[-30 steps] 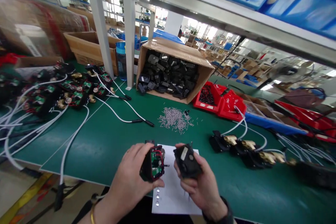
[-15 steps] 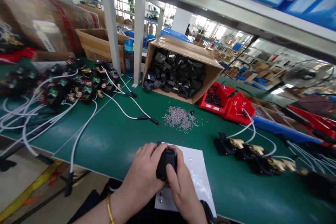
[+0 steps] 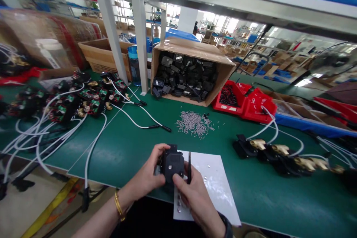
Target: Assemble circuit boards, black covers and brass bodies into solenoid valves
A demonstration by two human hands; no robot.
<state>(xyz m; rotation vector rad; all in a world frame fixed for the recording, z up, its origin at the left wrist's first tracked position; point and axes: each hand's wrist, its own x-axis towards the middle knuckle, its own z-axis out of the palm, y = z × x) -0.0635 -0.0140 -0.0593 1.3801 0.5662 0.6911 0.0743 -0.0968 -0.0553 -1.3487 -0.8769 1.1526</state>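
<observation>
A black plastic housing (image 3: 173, 163) with a small light round spot on its face is held up in front of me. My left hand (image 3: 147, 176) grips its left side, fingers behind and thumb at the lower edge. The thumb of my right hand (image 3: 199, 197) presses the lower right of the face. A thin dark stick-like tool (image 3: 189, 165) stands upright among the right fingers; its kind is unclear. Under the right hand lies a white sheet (image 3: 220, 193) with several small shiny clear pieces on it.
Beyond the sheet lies a pile of small screws (image 3: 193, 122). A cardboard box (image 3: 223, 78) of black housings lies on its side behind it. Wired assemblies (image 3: 95, 106) spread to the left; black units with brass fittings (image 3: 258, 144) sit right, near red bins (image 3: 258, 109).
The housing has turned so its face with the round spot now shows. My left fingers have opened out along its side, and the thin tool has come into view in my right hand.
</observation>
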